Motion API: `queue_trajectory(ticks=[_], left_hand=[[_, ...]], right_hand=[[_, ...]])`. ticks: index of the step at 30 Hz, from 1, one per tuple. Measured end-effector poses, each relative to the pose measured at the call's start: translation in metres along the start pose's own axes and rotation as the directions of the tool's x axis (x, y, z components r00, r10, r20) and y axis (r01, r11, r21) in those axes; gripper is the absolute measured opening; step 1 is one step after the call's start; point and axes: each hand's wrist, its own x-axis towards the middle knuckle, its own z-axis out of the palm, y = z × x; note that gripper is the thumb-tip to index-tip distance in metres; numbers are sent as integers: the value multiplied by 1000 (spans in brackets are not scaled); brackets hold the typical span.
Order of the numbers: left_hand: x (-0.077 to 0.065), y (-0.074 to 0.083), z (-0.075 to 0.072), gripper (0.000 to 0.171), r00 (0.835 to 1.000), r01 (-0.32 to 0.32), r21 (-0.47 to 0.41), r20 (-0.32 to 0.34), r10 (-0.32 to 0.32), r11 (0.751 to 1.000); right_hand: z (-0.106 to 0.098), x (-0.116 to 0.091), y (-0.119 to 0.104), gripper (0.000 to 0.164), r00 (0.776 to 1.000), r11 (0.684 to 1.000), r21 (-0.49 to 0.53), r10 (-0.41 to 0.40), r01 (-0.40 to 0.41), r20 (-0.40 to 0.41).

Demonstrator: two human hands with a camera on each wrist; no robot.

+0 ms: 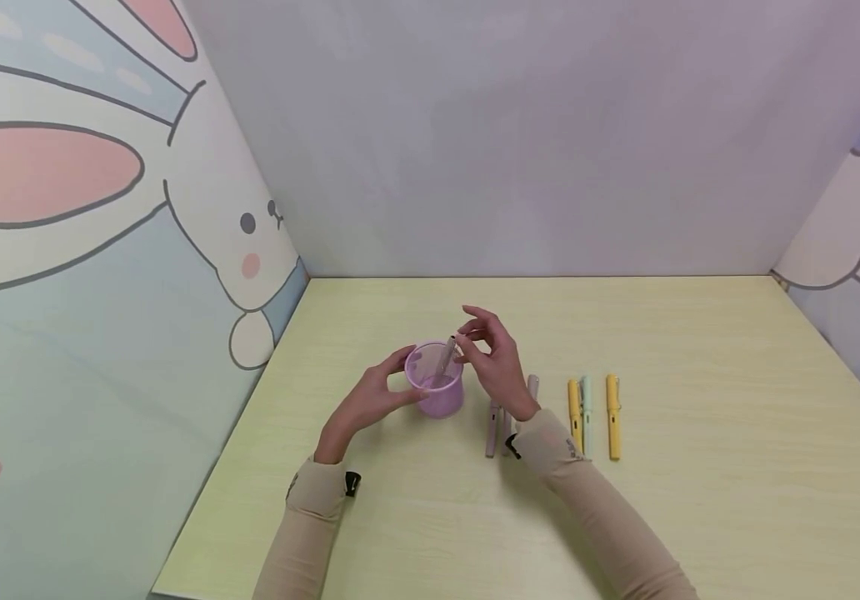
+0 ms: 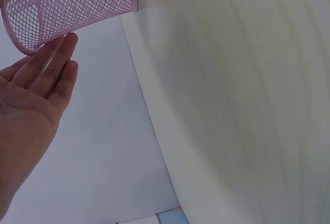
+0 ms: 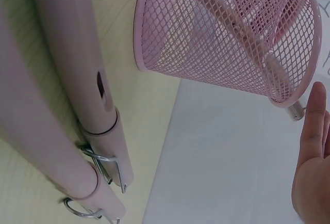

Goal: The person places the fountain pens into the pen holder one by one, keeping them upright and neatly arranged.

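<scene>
A pink-purple mesh pen holder [image 1: 441,402] stands on the table, tilted slightly. My left hand [image 1: 370,398] grips it near the rim, thumb in front and fingers on the far side. Inside leans a pinkish pen [image 1: 444,360], its upper end jutting past the rim in the right wrist view. My right hand [image 1: 496,363] is at that end, its fingers extended beside the pen; the right thumb is hidden in the right wrist view. Below the right hand lie pinkish pens [image 3: 77,53] with wire clips, partly covered by the wrist in the head view.
Right of the right forearm lie a yellow pen [image 1: 575,408], a mint pen [image 1: 587,408] and another yellow pen [image 1: 613,417]. Pale walls with rabbit drawings [image 1: 220,225] enclose the light wooden table [image 1: 715,400] at the back and sides.
</scene>
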Motion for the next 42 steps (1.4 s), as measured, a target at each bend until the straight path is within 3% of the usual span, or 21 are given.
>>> queue_trajectory(ticks=[10,25,42], left_hand=[[0,-1,0,80,1000,6,-1,8,-6,1000],[2,0,0,79,1000,-8,4,15,8,1000],[1,2,-2,79,1000,-8,12,18,8,1000]], right_hand=[[-13,-1,-1,47,1000,1000,-1,-18,18,-17],[-52,-8,-2,48,997,999,-36,-16,14,-69],[-89,-16,-14,50,994,993,-115,21,-33,-107]])
